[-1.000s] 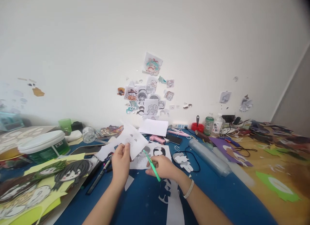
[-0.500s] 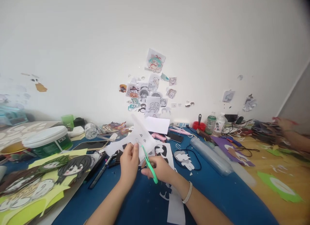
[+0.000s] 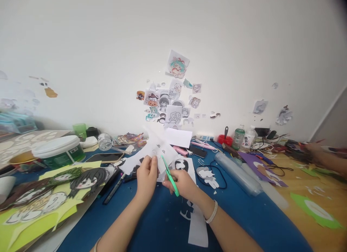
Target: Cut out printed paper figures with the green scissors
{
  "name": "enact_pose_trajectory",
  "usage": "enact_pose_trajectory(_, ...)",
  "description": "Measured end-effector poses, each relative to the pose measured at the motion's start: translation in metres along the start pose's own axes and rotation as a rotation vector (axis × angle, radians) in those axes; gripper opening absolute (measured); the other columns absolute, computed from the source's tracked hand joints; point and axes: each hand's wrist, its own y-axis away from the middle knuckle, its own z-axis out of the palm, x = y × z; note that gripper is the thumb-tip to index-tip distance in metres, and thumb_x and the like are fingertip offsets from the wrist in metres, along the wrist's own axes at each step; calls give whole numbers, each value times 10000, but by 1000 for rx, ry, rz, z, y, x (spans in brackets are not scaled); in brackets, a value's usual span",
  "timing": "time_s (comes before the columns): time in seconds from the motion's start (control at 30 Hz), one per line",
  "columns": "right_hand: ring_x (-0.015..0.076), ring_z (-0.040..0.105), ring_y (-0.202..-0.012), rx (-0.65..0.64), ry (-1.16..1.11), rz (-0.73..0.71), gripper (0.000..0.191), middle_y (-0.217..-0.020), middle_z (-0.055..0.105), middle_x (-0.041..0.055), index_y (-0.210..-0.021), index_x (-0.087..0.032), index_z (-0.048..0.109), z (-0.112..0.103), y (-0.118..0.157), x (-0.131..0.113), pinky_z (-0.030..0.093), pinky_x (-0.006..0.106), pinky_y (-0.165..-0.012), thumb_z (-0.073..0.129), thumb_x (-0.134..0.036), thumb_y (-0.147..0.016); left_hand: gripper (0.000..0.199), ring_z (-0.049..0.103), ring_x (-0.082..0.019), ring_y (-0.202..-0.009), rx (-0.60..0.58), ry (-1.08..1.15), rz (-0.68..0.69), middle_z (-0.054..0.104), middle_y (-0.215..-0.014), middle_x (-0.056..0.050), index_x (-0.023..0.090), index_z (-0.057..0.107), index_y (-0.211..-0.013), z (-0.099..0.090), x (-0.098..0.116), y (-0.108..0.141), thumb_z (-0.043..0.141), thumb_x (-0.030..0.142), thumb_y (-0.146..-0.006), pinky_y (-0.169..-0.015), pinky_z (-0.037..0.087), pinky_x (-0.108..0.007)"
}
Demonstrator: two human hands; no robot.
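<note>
My left hand (image 3: 148, 175) is closed on the lower edge of a white sheet of paper (image 3: 162, 145), its thumb lying on the front. Small printed grey shapes and thin lines show on the sheet. In my right hand (image 3: 182, 184) is a pair of green scissors (image 3: 170, 178), gripped by the handles, with the blades pointing up and left against the paper just right of my left thumb. How far the blades are apart is too small to tell. Behind my right hand lies a sheet with black printed figures (image 3: 181, 164); a white paper strip (image 3: 198, 228) lies below it.
On the left are cut-out cartoon figures (image 3: 85, 181) on yellow paper, a white-lidded tub (image 3: 58, 150) and a phone (image 3: 104, 157). To the right lie a clear plastic roll (image 3: 238, 174), bottles (image 3: 239, 137) and purple paper (image 3: 261, 169). Another person's arm (image 3: 328, 159) reaches in at far right.
The whole view has shifted slightly, so most things sit a little further right. Both hands keep their hold on the paper and scissors. The other person's hand at far right has moved lower.
</note>
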Motion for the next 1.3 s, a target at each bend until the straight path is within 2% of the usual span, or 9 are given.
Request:
enact_pose_trajectory(0.23, 112, 525, -459, -16, -53, 21, 285, -493, 551, -25, -652, -166, 541, -3, 0, 1, 412, 208, -486, 608, -431, -733, 347, 388, -97, -427, -58, -59, 31, 376, -402, 75, 210, 306, -557, 1, -5, -2, 377, 393, -843, -469, 295, -220)
enact_pose_trajectory(0.37, 106, 512, -449, -22, -98, 10, 292, -481, 539, -29, -643, -160, 543, -4, -1, -2, 411, 206, -478, 615, -430, -728, 343, 388, -95, -420, -101, -18, 24, 368, -409, 79, 211, 310, -571, 3, -8, -2, 371, 406, -846, -466, 299, -217)
enact_pose_trajectory(0.67, 94, 483, -423, -14, -122, 24, 289, -452, 516, -37, -655, -153, 553, -3, -2, -2, 397, 197, -457, 630, -425, -716, 335, 386, -90, -404, -106, -3, 9, 374, -397, 82, 212, 306, -566, 2, -4, -2, 380, 392, -838, -451, 305, -209)
enact_pose_trajectory(0.93, 96, 482, -447, -22, -177, 16, 313, -478, 515, -29, -651, -155, 539, -4, -1, -5, 406, 211, -486, 600, -450, -737, 334, 389, -90, -429, -172, -52, 33, 346, -425, 81, 207, 319, -573, 4, -5, -1, 374, 403, -838, -462, 288, -209)
enact_pose_trajectory(1.3, 98, 488, -451, -10, -175, 17, 322, -495, 521, -27, -679, -153, 529, -5, -1, 0, 402, 211, -482, 594, -462, -740, 329, 381, -83, -422, -203, -62, 22, 335, -419, 86, 203, 327, -569, 5, -4, -3, 381, 399, -829, -467, 299, -202)
